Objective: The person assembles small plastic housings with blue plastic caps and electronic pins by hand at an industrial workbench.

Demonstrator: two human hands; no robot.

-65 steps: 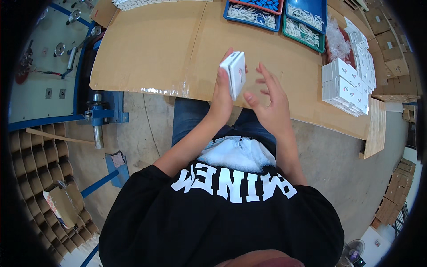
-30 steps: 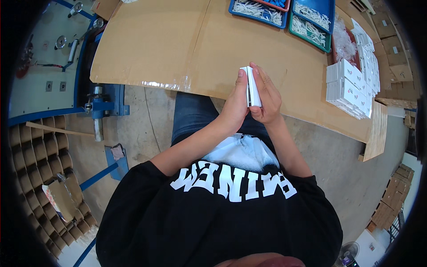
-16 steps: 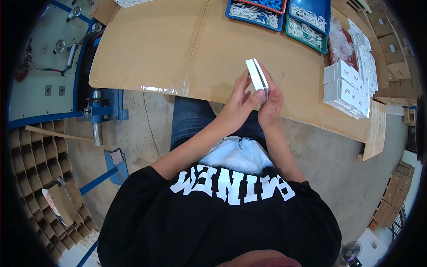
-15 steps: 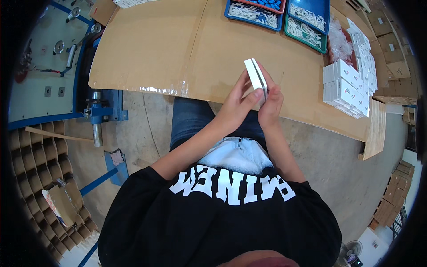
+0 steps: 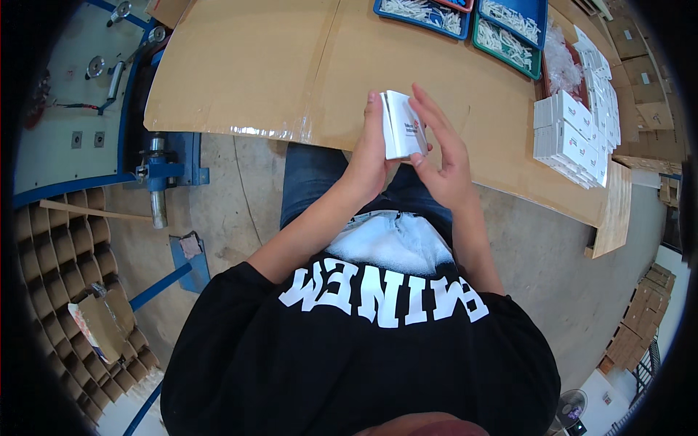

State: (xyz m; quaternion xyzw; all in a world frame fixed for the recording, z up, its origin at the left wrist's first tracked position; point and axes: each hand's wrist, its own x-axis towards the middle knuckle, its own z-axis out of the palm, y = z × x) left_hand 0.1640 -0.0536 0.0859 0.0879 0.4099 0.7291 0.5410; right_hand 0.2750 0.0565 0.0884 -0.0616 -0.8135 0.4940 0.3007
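Observation:
A small flat white box [image 5: 404,131] with printing on its face is upright between my hands, above the table's near edge. A narrow gap runs along its left side. My left hand [image 5: 368,149] grips it from the left, fingers lying along that side. On the other side, my right hand [image 5: 447,163] has its thumb at the box's lower edge and its fingers raised against the upper right corner. The fingers behind the box are hidden.
A cardboard-covered table [image 5: 254,73] spans the front. Toward its far side are a blue tray [image 5: 429,27] and a green tray [image 5: 509,54] of small white pieces. Stacked white boxes [image 5: 574,138] stand at right, beside clear plastic bags [image 5: 561,65]. Blue-framed machinery [image 5: 163,171] is at left.
The white box has turned so its printed face shows instead of its narrow edge. My left hand has shifted left, and my right-hand fingers have spread along its right side.

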